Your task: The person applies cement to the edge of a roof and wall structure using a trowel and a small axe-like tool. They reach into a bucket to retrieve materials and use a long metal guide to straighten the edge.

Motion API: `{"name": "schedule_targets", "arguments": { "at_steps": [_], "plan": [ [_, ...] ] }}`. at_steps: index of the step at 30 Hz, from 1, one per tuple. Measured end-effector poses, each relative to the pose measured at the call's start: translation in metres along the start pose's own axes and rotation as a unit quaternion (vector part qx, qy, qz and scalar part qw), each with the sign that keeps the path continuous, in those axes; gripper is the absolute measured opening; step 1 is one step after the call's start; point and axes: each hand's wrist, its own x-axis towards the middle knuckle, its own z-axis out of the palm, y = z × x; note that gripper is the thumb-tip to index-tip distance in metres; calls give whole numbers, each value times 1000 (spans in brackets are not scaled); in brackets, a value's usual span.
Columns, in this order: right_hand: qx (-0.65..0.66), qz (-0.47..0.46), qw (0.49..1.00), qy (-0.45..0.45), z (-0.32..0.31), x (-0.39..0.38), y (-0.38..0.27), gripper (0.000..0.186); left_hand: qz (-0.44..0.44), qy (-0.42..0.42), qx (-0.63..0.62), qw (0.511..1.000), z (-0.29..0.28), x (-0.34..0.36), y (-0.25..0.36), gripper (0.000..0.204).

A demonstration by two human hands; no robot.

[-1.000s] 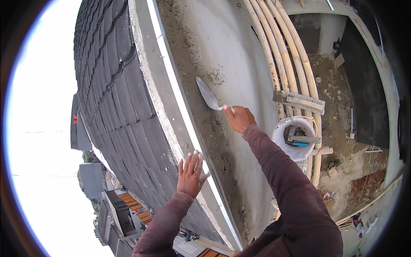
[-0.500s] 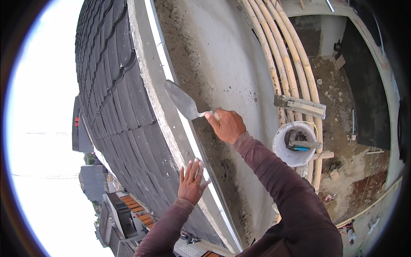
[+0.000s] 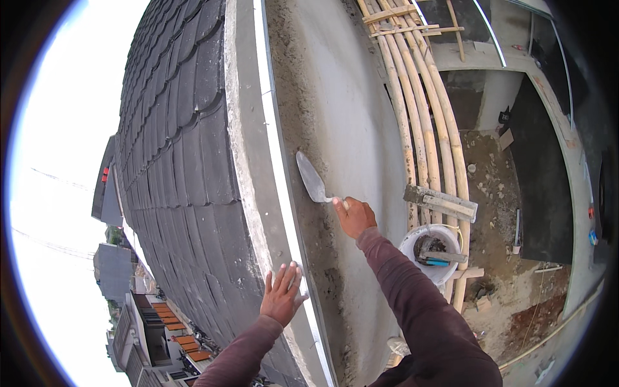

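Note:
My right hand [image 3: 355,217] is closed round the handle of a pointed trowel [image 3: 311,177]. Its grey blade points up and to the left, over the rough mortar strip [image 3: 290,84] beside the wall top. Further left and nearer me, my left hand [image 3: 282,294] lies with fingers stretched on the smooth grey wall top [image 3: 253,129], its thumb side at the pale metal strip [image 3: 273,122] along the edge. Nothing shows in that hand.
Dark roof tiles [image 3: 187,135] slope away at the left. On the right, bamboo poles [image 3: 433,109] carry a flat float [image 3: 441,204] and a white bucket [image 3: 411,240] with mortar and tools. Beyond the poles lies a lower dirt floor [image 3: 493,187]; houses stand far below left.
The trowel has moved off the wall top and metal strip to the right, over the rough mortar. My left hand stays on the wall top. The whole view has shifted.

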Motion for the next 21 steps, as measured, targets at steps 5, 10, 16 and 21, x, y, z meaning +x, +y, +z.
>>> {"name": "schedule_targets", "arguments": {
  "at_steps": [5, 10, 16, 21],
  "plan": [
    [-52, 53, 997, -16, -12, -112, 101, 60, -10, -22, -8, 1000, -3, -3, -4, 76],
    [-223, 121, 967, -6, -100, -283, 212, 70, 5, 53, -24, 998, 10, 2, -4, 80],
    [-410, 316, 850, -96, -236, -456, 229, 71, -132, 181, -172, 959, 67, -24, 11, 86],
    [-769, 73, 598, -214, -289, -570, 257, 48, -241, 207, -313, 895, 135, -90, 68, 82]
  ]
}}
